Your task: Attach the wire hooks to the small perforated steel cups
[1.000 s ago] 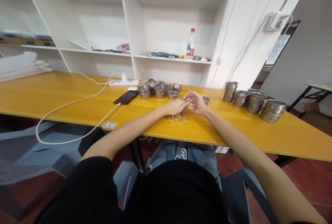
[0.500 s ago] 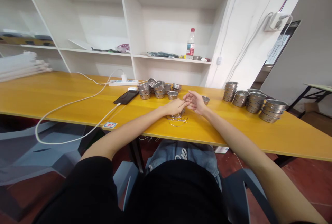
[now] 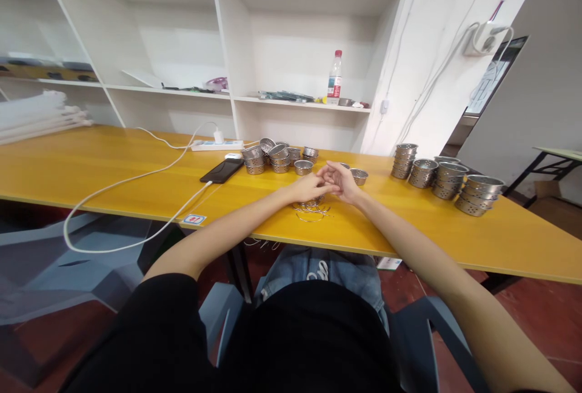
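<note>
My left hand [image 3: 309, 188] is closed, palm down, over a small perforated metal cup [image 3: 314, 201] that shows only in part beneath it. My right hand [image 3: 342, 181] meets it from the right, its fingers bent in against the left fingertips. Whatever lies between the fingers is hidden. Several thin metal wires [image 3: 311, 218] lie on the table just in front of the hands. A single perforated cup [image 3: 359, 177] stands right of my right hand, and another cup [image 3: 303, 167] stands behind my left hand.
Stacked perforated cups [image 3: 279, 159] stand behind the hands, with more stacks [image 3: 477, 194] to the right. A black phone [image 3: 222, 170] on a white cable [image 3: 131, 184] lies left, near a power strip [image 3: 217, 145]. A bottle [image 3: 334, 77] stands on the shelf.
My right hand has shifted slightly left and its fingers have curled in more over my left fingertips. The left thumb now points out toward the right palm. More of the cup beside it shows.
</note>
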`<state>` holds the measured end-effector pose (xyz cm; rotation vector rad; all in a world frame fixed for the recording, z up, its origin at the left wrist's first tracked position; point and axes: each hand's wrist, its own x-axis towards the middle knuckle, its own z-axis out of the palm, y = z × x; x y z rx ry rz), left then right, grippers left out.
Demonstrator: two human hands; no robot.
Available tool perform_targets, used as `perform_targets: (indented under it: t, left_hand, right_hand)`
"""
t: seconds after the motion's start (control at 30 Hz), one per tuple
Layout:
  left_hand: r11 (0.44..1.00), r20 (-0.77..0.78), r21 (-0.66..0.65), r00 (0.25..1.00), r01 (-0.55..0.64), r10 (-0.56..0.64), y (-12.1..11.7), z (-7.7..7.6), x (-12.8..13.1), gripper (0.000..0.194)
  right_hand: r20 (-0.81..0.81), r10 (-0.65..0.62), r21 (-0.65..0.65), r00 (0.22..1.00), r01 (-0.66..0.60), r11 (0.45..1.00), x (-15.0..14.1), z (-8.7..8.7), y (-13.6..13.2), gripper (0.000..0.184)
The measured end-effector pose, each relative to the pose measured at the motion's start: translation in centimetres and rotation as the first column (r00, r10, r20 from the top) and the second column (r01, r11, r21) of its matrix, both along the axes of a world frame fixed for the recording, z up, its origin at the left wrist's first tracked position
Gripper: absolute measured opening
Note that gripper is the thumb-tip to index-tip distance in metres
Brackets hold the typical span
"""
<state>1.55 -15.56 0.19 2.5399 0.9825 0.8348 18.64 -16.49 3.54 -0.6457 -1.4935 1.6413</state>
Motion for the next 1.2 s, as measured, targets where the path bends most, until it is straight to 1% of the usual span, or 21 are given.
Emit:
perform_targets:
  t: [0.1, 0.2, 0.33, 0.43, 0.57, 0.73, 0.87, 1.0, 1.1, 1.2]
  left_hand:
    - [0.999, 0.049, 0.001, 0.998, 0.04, -0.04, -0.1, 0.0, 0.2, 0.071]
    - [0.998, 0.078, 0.001, 0.995, 0.06, -0.06, -0.2, 0.2, 0.2, 0.067]
    - [0.998, 0.074, 0.002, 0.995, 0.062, -0.062, 0.2, 0.1, 0.1, 0.054]
    - [0.998, 0.061, 0.021, 0.996, 0.056, -0.058, 0.6, -0.2, -0.1, 0.05]
    - [0.996, 0.055, 0.03, 0.995, 0.082, -0.083, 0.9, -0.3, -0.3, 0.051]
    - [0.999, -0.004, 0.031, 1.0, 0.025, -0.025, 0.7, -0.1, -0.4, 0.056]
    - [0.996, -0.022, 0.086, 0.999, 0.029, -0.028, 0.3, 0.3, -0.6, 0.058]
    - [0.996, -0.061, 0.078, 0.997, 0.05, -0.045, 0.1, 0.3, -0.7, 0.054]
    - [0.994, -0.043, 0.074, 0.996, 0.082, -0.079, 0.0, 0.2, -0.6, 0.054]
    - [0.996, -0.041, 0.073, 0.998, 0.045, -0.042, -0.1, 0.0, -0.4, 0.057]
  right_hand:
    - [-0.003, -0.007, 0.014, 1.0, 0.007, 1.0, -0.2, 0.0, -0.1, 0.04]
    - [-0.001, 0.005, 0.011, 1.0, -0.005, 1.0, 0.0, 0.1, 0.0, 0.039]
    - [0.002, 0.017, 0.015, 1.0, -0.017, 1.0, 0.3, 0.1, 0.2, 0.038]
    - [0.005, 0.016, 0.021, 1.0, -0.016, 1.0, 0.4, 0.1, 0.2, 0.037]
    - [-0.004, 0.016, 0.019, 1.0, -0.016, 1.0, 0.4, 0.0, 0.2, 0.035]
    - [-0.015, 0.034, 0.024, 0.999, -0.034, 0.999, 0.5, 0.1, 0.3, 0.033]
    - [-0.018, 0.044, 0.026, 0.999, -0.043, 0.999, 0.5, 0.2, 0.2, 0.033]
    - [0.003, 0.045, 0.035, 0.999, -0.045, 0.998, 0.2, 0.0, 0.2, 0.036]
    - [0.014, 0.031, 0.058, 0.999, -0.032, 0.998, -0.2, -0.2, 0.1, 0.037]
    - [0.029, 0.026, 0.055, 0.999, -0.027, 0.998, -0.3, -0.2, 0.0, 0.039]
